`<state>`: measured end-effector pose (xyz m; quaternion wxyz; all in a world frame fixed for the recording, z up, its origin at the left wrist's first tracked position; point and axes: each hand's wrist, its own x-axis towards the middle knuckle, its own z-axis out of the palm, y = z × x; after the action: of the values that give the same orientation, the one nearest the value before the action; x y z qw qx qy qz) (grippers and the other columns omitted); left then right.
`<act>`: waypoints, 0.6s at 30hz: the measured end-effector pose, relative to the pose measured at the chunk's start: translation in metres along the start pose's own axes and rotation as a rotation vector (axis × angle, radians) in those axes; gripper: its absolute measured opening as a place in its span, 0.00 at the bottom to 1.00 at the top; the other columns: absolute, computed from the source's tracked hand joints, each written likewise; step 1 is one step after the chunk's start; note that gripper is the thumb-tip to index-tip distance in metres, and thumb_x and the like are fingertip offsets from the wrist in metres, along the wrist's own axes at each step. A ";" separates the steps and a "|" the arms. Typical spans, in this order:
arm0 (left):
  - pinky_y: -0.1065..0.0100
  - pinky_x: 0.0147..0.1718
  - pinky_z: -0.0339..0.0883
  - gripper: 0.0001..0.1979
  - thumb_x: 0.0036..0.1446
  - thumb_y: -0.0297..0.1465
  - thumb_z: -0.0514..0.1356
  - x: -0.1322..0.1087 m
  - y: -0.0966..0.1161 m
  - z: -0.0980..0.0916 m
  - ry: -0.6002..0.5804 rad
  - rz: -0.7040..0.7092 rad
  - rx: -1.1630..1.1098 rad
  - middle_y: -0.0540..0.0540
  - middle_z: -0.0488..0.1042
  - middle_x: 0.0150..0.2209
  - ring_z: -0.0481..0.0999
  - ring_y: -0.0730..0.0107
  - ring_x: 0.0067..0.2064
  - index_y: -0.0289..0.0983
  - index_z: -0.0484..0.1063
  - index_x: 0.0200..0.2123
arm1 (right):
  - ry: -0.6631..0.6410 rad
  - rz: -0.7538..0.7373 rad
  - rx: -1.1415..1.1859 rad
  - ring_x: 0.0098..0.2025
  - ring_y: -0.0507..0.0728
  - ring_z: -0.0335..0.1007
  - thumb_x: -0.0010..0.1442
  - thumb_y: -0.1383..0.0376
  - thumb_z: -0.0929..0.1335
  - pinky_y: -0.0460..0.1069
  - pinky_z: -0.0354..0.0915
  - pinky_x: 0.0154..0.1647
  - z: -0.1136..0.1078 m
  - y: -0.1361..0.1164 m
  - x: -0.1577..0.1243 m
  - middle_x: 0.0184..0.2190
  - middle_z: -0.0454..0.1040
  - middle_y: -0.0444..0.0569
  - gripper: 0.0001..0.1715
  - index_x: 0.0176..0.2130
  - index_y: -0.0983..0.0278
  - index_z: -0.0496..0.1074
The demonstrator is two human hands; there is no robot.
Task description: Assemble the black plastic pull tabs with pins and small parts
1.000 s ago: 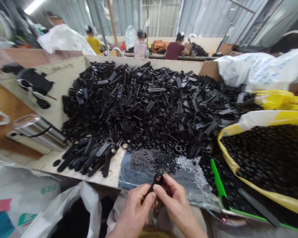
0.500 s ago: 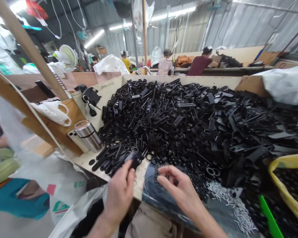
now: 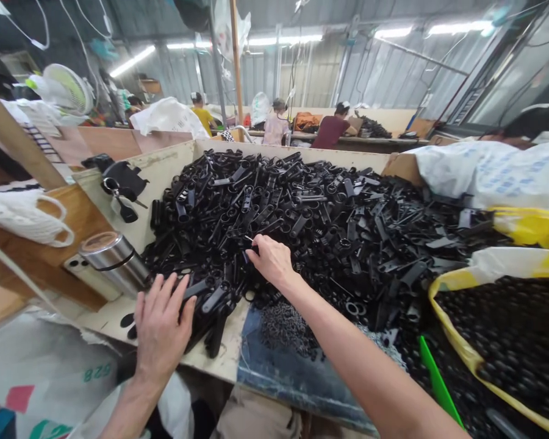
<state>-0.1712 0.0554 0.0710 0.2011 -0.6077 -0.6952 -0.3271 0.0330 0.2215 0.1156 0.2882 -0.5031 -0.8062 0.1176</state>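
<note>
**Matte black plastic, piled high**

A pale board tabletop [image 3: 98,311] carries a loose heap of black moulded plastic parts [image 3: 311,195], hard ringed loops and flat strap-like arms. Right of the heap, a yellow-edged sack [image 3: 452,314] holds rounded black beads [image 3: 507,335]; left of it stands a brushed-steel flask [image 3: 114,259]. Below it, tiny dark coils [image 3: 283,329] lie on blue denim [image 3: 283,381]. At its near left edge, the left hand [image 3: 162,329] rests released and splayed over long flat pieces [image 3: 213,299]. The right hand [image 3: 272,262] curls into the heap; whether it grasps a part cannot be told.
</note>
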 end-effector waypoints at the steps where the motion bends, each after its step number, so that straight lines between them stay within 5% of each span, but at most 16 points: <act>1: 0.42 0.67 0.53 0.22 0.70 0.39 0.53 -0.002 0.008 -0.007 0.011 -0.053 -0.062 0.30 0.76 0.59 0.67 0.40 0.67 0.32 0.76 0.56 | 0.011 -0.017 -0.003 0.38 0.59 0.78 0.65 0.62 0.73 0.49 0.65 0.37 -0.004 0.002 -0.004 0.40 0.81 0.48 0.06 0.41 0.60 0.73; 4: 0.53 0.55 0.68 0.18 0.66 0.44 0.58 -0.015 0.047 -0.025 -0.146 -0.330 -0.466 0.38 0.81 0.46 0.79 0.50 0.50 0.38 0.79 0.46 | 0.048 -0.102 0.009 0.33 0.55 0.76 0.68 0.60 0.70 0.47 0.64 0.34 -0.021 0.010 -0.037 0.34 0.79 0.44 0.06 0.41 0.60 0.71; 7: 0.64 0.33 0.71 0.25 0.64 0.51 0.60 -0.032 0.094 -0.030 -0.620 -0.864 -1.178 0.45 0.81 0.33 0.79 0.59 0.34 0.40 0.74 0.55 | 0.043 -0.259 0.023 0.29 0.51 0.72 0.72 0.60 0.66 0.45 0.64 0.32 -0.036 0.012 -0.098 0.30 0.76 0.43 0.11 0.36 0.61 0.70; 9: 0.64 0.35 0.74 0.28 0.63 0.53 0.59 -0.041 0.118 -0.025 -0.832 -1.200 -1.550 0.44 0.81 0.35 0.80 0.60 0.37 0.39 0.74 0.55 | 0.005 -0.442 0.031 0.25 0.50 0.68 0.72 0.60 0.65 0.45 0.62 0.28 -0.041 0.008 -0.144 0.22 0.71 0.40 0.19 0.28 0.59 0.67; 10: 0.65 0.37 0.75 0.26 0.63 0.51 0.61 -0.044 0.126 -0.021 -0.888 -1.316 -1.664 0.44 0.82 0.37 0.80 0.61 0.39 0.38 0.75 0.54 | 0.003 -0.602 0.014 0.24 0.51 0.67 0.73 0.63 0.64 0.46 0.62 0.28 -0.044 0.005 -0.165 0.22 0.71 0.41 0.19 0.28 0.60 0.68; 12: 0.67 0.40 0.75 0.19 0.60 0.40 0.68 -0.048 0.135 -0.014 -0.921 -1.454 -1.732 0.44 0.81 0.38 0.80 0.63 0.41 0.37 0.76 0.51 | -0.012 -0.694 0.001 0.24 0.52 0.67 0.74 0.66 0.62 0.47 0.62 0.27 -0.049 0.003 -0.197 0.23 0.72 0.42 0.19 0.30 0.60 0.70; 15: 0.70 0.36 0.75 0.21 0.54 0.31 0.73 -0.050 0.137 -0.008 -0.900 -1.492 -1.668 0.48 0.79 0.35 0.78 0.68 0.35 0.38 0.76 0.51 | -0.078 -0.526 0.060 0.27 0.51 0.72 0.76 0.57 0.62 0.46 0.64 0.28 -0.064 0.018 -0.210 0.28 0.76 0.43 0.19 0.38 0.61 0.74; 18: 0.66 0.35 0.75 0.23 0.54 0.36 0.74 -0.052 0.138 -0.009 -0.931 -1.389 -1.627 0.51 0.77 0.31 0.75 0.70 0.30 0.39 0.74 0.50 | -0.080 -0.073 -0.172 0.34 0.51 0.76 0.75 0.60 0.64 0.44 0.67 0.35 -0.078 0.054 -0.189 0.34 0.79 0.44 0.13 0.40 0.60 0.76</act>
<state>-0.0283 0.0190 0.0712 -0.7446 -0.1074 -0.4702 -0.4614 0.1804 0.0730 0.0870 0.2158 -0.4913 -0.8419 0.0575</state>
